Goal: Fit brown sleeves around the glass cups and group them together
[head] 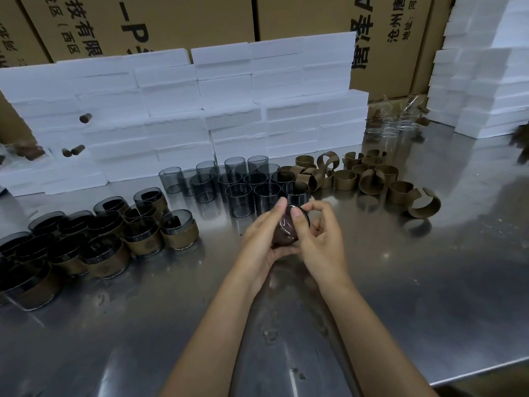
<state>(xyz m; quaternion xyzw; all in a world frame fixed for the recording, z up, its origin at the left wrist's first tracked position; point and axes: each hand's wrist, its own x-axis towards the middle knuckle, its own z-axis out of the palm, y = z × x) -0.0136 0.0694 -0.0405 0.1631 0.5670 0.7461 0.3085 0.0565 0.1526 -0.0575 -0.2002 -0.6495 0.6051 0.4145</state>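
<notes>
I see one smoky glass cup (pixel 289 224) held above the steel table (pixel 400 282) at mid-frame, tilted so its open rim faces me; I cannot tell whether a sleeve is on it. My left hand (pixel 262 239) cradles it from below and my right hand (pixel 317 236) pinches its rim. Bare grey cups (pixel 243 181) stand just behind, loose brown sleeves (pixel 357 174) lie to their right, and sleeved cups (pixel 94 239) cluster at left.

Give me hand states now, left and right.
Left hand: closed around the glass cup, cradling it.
Right hand: closed on the same cup, thumb at its rim.
</notes>
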